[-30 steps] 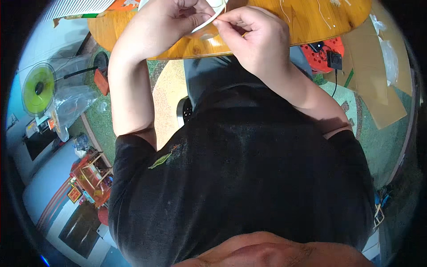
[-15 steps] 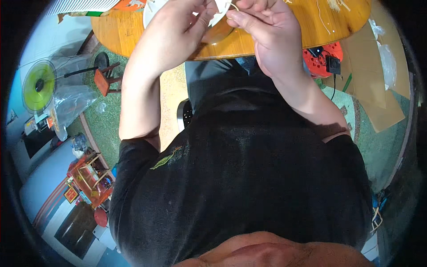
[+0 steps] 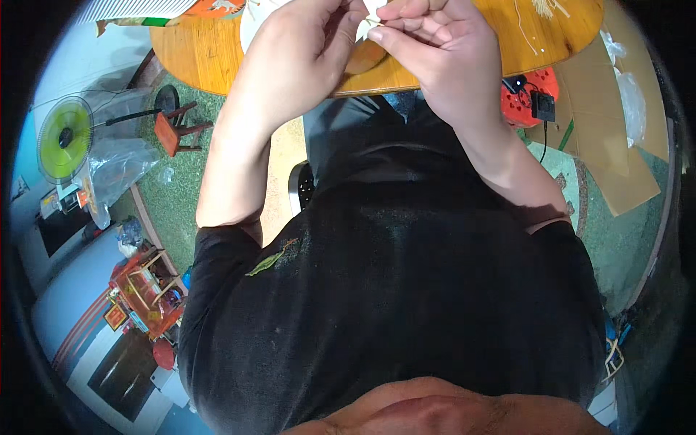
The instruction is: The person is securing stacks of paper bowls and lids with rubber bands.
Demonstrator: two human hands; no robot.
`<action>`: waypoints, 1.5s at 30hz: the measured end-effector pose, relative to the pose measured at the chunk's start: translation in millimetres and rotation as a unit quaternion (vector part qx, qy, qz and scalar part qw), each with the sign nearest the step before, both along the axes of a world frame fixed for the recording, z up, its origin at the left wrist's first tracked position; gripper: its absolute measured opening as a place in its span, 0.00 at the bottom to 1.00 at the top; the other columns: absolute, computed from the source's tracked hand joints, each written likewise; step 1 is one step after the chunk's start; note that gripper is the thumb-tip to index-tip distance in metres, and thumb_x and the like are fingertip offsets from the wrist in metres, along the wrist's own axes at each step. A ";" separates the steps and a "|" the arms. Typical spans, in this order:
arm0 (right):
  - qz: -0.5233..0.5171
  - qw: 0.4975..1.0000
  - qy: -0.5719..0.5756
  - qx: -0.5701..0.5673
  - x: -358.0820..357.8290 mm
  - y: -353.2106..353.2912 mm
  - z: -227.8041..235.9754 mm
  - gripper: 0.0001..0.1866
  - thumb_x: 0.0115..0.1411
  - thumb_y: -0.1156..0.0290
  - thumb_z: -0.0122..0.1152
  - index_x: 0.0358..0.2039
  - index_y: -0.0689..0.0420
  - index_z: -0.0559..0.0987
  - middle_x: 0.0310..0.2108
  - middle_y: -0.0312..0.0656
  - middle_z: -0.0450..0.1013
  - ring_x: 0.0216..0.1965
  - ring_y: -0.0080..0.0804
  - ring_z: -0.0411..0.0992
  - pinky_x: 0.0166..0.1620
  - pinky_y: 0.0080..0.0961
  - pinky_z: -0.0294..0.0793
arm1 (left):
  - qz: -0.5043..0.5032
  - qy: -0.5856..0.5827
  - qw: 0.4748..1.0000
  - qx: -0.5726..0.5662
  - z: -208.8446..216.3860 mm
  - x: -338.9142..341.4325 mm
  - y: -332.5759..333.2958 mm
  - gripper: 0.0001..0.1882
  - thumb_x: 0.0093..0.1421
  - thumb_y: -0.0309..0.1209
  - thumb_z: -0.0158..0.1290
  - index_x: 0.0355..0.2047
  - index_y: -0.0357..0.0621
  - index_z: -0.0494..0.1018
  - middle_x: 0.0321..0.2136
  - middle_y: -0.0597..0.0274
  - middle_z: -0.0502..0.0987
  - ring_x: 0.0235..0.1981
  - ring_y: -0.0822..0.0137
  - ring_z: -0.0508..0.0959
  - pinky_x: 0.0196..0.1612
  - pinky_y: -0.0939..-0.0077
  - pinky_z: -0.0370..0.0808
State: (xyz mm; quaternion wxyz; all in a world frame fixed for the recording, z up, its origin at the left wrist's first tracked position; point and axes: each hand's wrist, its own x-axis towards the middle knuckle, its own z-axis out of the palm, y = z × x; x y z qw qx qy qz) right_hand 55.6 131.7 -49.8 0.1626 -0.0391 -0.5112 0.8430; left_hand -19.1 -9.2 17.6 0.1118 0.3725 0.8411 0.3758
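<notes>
Over the near edge of a wooden table (image 3: 196, 54), my two hands are close together at the top of the picture. My right hand (image 3: 449, 54) pinches a thin pale strand (image 3: 371, 22) between thumb and forefinger. Beside it, my left hand (image 3: 308, 47) has its fingers curled in; its fingertips are partly cut off, and what they grip cannot be made out. A white round dish (image 3: 251, 27) shows behind my hands, mostly covered by them.
Another loose pale strand (image 3: 523, 30) and a bundle of pale fibres (image 3: 549, 7) lie at the table's right. Cardboard (image 3: 616, 145) lies on the floor at right, near a red patterned thing (image 3: 515, 109) with a black box (image 3: 542, 106). A green fan (image 3: 64, 138) and small stool (image 3: 172, 134) stand left.
Both hands have shifted slightly right, and my left hand has come nearer to the right one. The strand's curved end no longer stands up above my right fingertips.
</notes>
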 end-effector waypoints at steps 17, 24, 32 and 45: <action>-0.032 0.991 0.050 0.120 -3.7 2.6 -5.2 0.12 0.62 0.91 0.58 0.34 0.60 0.66 0.31 0.38 0.71 0.32 0.19 0.72 0.35 0.17 0.74 | -0.049 0.283 0.958 0.013 -22.5 3.8 -3.5 0.10 0.58 0.18 0.57 0.38 0.36 0.69 0.30 0.44 0.74 0.31 0.43 0.76 0.33 0.58 0.73; -0.055 0.987 0.017 0.153 -5.7 2.3 -9.5 0.17 0.63 0.91 0.55 0.35 0.56 0.59 0.31 0.42 0.70 0.33 0.21 0.70 0.38 0.20 0.73 | 0.026 0.082 0.990 0.109 -26.2 9.3 -2.5 0.12 0.61 0.18 0.59 0.44 0.36 0.71 0.30 0.52 0.74 0.27 0.59 0.75 0.31 0.72 0.72; -0.011 0.997 -0.055 0.060 -4.6 12.1 -16.1 0.13 0.65 0.86 0.55 0.35 0.57 0.61 0.35 0.44 0.71 0.39 0.26 0.72 0.43 0.22 0.72 | -0.167 0.193 0.853 0.455 -75.6 -27.6 20.9 0.09 0.53 0.17 0.64 0.35 0.36 0.78 0.30 0.52 0.74 0.29 0.53 0.77 0.32 0.66 0.74; 0.058 0.992 -0.091 -0.070 -3.1 23.9 -16.2 0.15 0.61 0.87 0.61 0.33 0.56 0.65 0.32 0.42 0.74 0.34 0.23 0.73 0.38 0.19 0.73 | -0.181 0.256 0.877 0.365 -54.0 -21.1 6.9 0.10 0.52 0.25 0.65 0.34 0.37 0.78 0.29 0.54 0.74 0.31 0.51 0.78 0.33 0.60 0.76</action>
